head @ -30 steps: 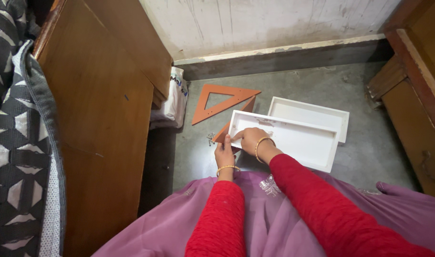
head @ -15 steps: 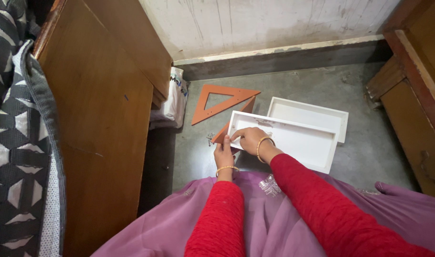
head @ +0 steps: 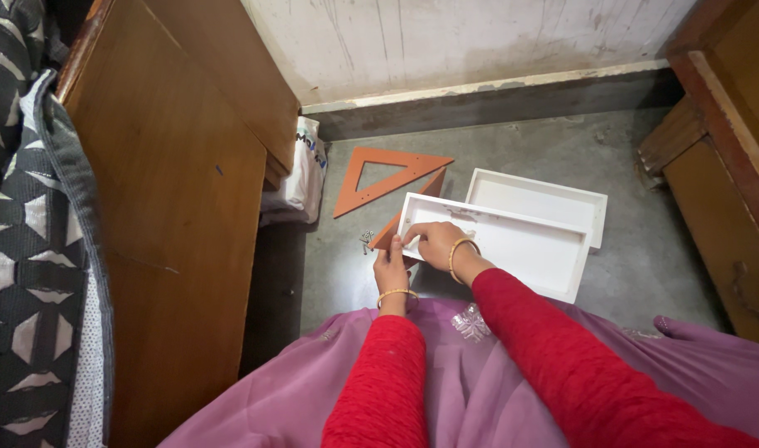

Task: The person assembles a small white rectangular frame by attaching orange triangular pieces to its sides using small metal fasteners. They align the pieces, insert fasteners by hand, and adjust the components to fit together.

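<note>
Looking down from the head camera, I see both hands working at the near-left corner of a shallow white tray (head: pixel 520 249) that lies on the grey concrete floor (head: pixel 645 274); I will place everything else from that tray. My left hand (head: pixel 391 270) sits at the tray's left end, its fingers (head: pixel 395 246) pointing up along the short wall and touching it, lightly curled rather than clenched; whether they pinch anything small I cannot tell. My right hand (head: pixel 436 243) rests inside the tray at that same corner, its fingers (head: pixel 414 233) bent and pressed down on the tray's floor near the wall, and I cannot see if something is held beneath them. Each wrist wears a gold bangle (head: pixel 456 253), and both sleeves are red. Just behind the tray, touching its far edge and offset to the right, lies a second white tray (head: pixel 545 197) of the same kind. Left of the first tray, an orange strip (head: pixel 412 207) slants out from under its corner, and beyond that a flat orange triangular frame (head: pixel 379 176) with a cut-out middle lies on the floor. A little cluster of screws (head: pixel 366 241) sits just left of the tray, near my left hand. Further left stands a brown wooden cabinet (head: pixel 172 207), with a white plastic bag (head: pixel 303 174) tucked against its foot. Purple cloth (head: pixel 296 398) covers my lap on the near side of the tray.
</note>
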